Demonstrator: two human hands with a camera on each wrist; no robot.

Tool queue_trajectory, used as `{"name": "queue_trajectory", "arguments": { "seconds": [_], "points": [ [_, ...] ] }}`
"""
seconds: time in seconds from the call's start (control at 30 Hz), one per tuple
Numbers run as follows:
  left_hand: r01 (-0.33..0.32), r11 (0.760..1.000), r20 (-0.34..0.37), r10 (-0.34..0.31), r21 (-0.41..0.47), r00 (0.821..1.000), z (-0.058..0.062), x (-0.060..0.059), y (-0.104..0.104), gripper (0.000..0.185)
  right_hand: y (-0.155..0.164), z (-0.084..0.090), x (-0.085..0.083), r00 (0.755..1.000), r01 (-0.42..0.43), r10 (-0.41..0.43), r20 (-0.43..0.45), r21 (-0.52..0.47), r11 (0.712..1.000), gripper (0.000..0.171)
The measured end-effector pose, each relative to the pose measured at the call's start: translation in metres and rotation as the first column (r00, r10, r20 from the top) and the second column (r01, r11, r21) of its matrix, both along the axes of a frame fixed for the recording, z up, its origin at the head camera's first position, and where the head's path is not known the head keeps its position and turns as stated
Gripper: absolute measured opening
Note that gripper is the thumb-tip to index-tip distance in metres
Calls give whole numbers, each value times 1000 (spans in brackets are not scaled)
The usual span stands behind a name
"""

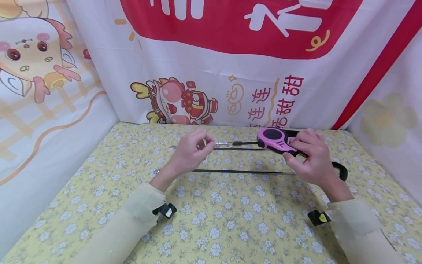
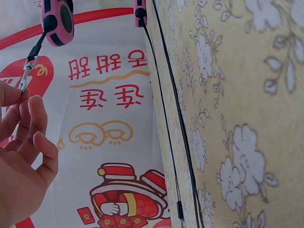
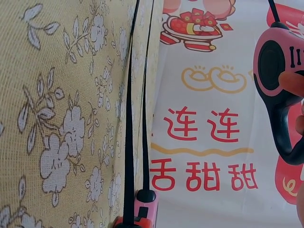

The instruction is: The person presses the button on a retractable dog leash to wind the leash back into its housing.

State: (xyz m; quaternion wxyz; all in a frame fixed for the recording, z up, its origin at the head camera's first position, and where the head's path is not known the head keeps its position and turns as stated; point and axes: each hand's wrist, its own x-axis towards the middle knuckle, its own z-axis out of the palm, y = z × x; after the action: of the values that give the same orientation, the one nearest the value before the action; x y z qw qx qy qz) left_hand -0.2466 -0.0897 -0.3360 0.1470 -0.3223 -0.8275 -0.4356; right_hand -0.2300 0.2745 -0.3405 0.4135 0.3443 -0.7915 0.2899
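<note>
Head view: left hand [image 1: 189, 152] pinches the metal clip [image 1: 221, 144]; right hand [image 1: 311, 157] grips the pink leash housing [image 1: 275, 140].

pink-black leash reel [image 1: 275, 139], yellow floral tablecloth [image 1: 230, 212]

- Two forearms in pale cream sleeves reach forward from the bottom of the head view, angled inward toward each other.
- A small black clip with a strap sits at each wrist, just past the sleeve cuff.
- The left hand [image 1: 189, 154] is raised with the wrist bent, fingers curled, thumb and fingertips pinched together at its far right side.
- The right hand [image 1: 310, 157] lies palm down, fingers curled in a grip, thumb pointing left.
- The hands are level with each other and apart.
</note>
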Motion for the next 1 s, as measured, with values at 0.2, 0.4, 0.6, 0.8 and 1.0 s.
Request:
{"name": "queue_trajectory", "arguments": {
  "seconds": [0.2, 0.4, 0.6, 0.8, 1.0],
  "points": [
    [-8, 1000, -11, 8, 0, 1000, 1, 2, 2, 11, -1, 0, 1, 1000, -2, 2, 11, 12, 1000, 37],
    [-5, 1000, -9, 5, 1, 1000, 0, 3, 4, 10, -2, 1, 3, 1000, -6, 5, 26, 16, 1000, 33],
    [3, 1000, -4, -3, -4, 1000, 0, 3, 5, 10, -5, 2, 4, 1000, -5, 4, 18, 23, 1000, 47],
    [11, 1000, -9, -11, 2, 1000, 1, 4, 5, 10, -7, 4, 5, 1000, -15, 14, 8, 30, 999, 47],
    [20, 1000, -4, -20, 3, 1000, 0, 4, 6, 12, -8, 4, 4, 999, -36, 36, -11, 30, 999, 34]
  ]
}}
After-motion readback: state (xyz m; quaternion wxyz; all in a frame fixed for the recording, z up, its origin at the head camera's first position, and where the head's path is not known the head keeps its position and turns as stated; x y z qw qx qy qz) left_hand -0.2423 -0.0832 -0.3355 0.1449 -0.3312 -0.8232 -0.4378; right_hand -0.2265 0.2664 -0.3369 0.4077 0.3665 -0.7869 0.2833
